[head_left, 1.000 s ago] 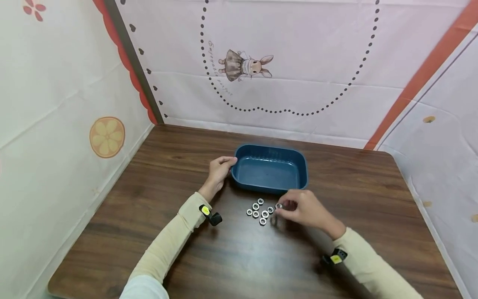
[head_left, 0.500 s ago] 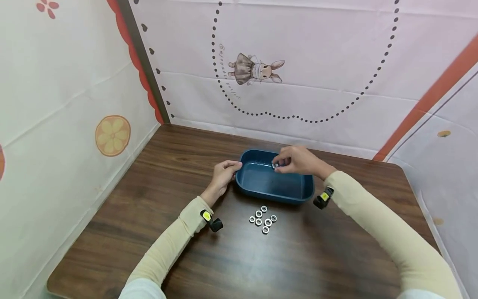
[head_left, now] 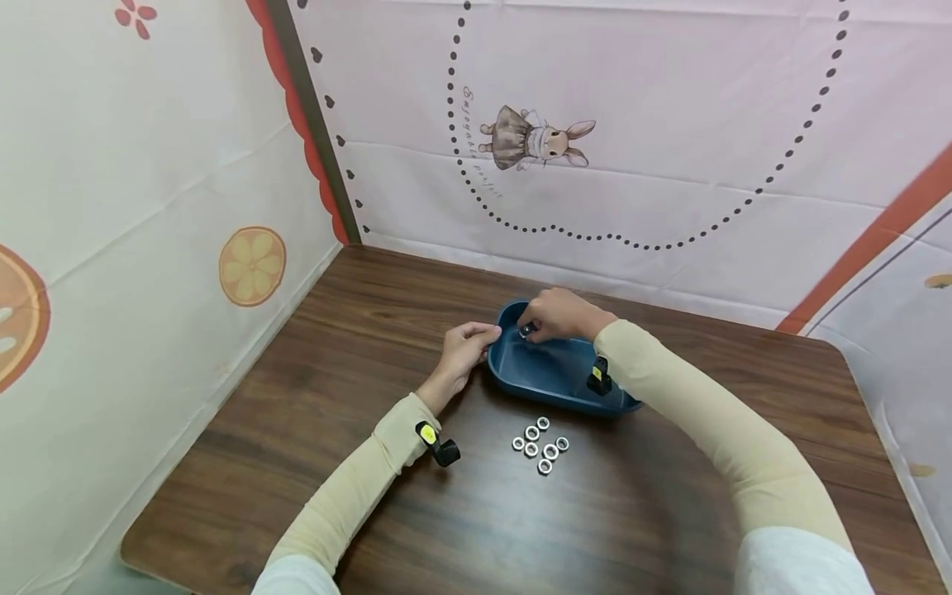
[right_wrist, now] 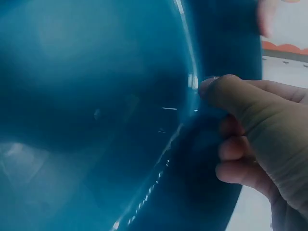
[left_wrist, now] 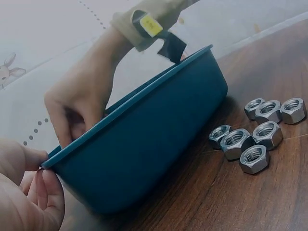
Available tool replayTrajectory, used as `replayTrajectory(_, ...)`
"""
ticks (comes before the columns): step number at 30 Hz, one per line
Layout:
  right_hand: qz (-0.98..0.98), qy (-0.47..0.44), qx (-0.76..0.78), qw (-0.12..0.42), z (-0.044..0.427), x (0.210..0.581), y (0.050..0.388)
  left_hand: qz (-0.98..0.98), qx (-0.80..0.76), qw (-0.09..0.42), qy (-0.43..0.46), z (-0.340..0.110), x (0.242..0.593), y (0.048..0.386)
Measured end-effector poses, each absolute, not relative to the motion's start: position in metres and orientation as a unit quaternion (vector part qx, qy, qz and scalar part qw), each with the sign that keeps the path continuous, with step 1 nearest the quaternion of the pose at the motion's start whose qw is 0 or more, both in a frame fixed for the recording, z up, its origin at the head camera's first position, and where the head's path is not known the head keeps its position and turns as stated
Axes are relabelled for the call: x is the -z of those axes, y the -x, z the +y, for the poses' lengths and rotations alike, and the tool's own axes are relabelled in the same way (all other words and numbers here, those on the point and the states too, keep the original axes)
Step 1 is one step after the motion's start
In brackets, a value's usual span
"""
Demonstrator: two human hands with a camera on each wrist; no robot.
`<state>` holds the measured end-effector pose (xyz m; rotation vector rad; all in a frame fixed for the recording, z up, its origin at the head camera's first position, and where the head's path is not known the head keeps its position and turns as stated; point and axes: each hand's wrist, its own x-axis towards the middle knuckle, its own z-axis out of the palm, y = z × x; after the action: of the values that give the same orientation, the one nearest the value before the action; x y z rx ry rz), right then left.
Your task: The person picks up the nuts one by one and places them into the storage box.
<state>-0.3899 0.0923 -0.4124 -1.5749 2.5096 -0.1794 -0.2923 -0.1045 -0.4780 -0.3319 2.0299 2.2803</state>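
Shifting leftward inside the tub [left_wrist: 139,149], the right hand [head_left: 558,316] is pinching a nut [head_left: 527,329], apparently placing it and needing to let go next; the left hand [head_left: 461,355] is gripping the rim [left_wrist: 130,104], seven nuts [left_wrist: 269,143] lying outside.

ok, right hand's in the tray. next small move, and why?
Probably ease the right hand's fingers open and release the nut: it appears pinched, already within the blue tray, while the left hand grips that tray's end. Seven other nuts lie on the table.
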Motion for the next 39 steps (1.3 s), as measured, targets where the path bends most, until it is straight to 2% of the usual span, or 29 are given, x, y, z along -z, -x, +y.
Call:
replayTrajectory(11,0.854,0.509,-0.004,0.108,0.083,0.426,0.39,0.664,-0.74,0.036,0.104,-0.103,0.48,0.291)
replayTrajectory(15,0.872,0.478,0.028,0.097,0.095,0.413,0.381,0.662,-0.742,0.034,0.097,-0.097,0.481,0.292)
replayTrajectory(18,0.888,0.449,0.071,0.067,0.107,0.394,0.368,0.661,-0.743,0.032,0.1,-0.097,0.481,0.292)
replayTrajectory(24,0.908,0.377,0.172,-0.057,0.134,0.364,0.313,0.669,-0.735,0.021,0.112,-0.105,0.481,0.291)
replayTrajectory(29,0.899,0.346,0.234,-0.134,0.141,0.372,0.25,0.678,-0.726,0.011,0.113,-0.114,0.478,0.292)
replayTrajectory(33,0.907,0.317,0.248,-0.124,0.145,0.395,0.203,0.682,-0.722,0.016,0.114,-0.116,0.478,0.293)
replayTrajectory(39,0.935,0.252,0.245,-0.036,0.161,0.442,0.165,0.674,-0.731,0.019,0.102,-0.101,0.48,0.295)
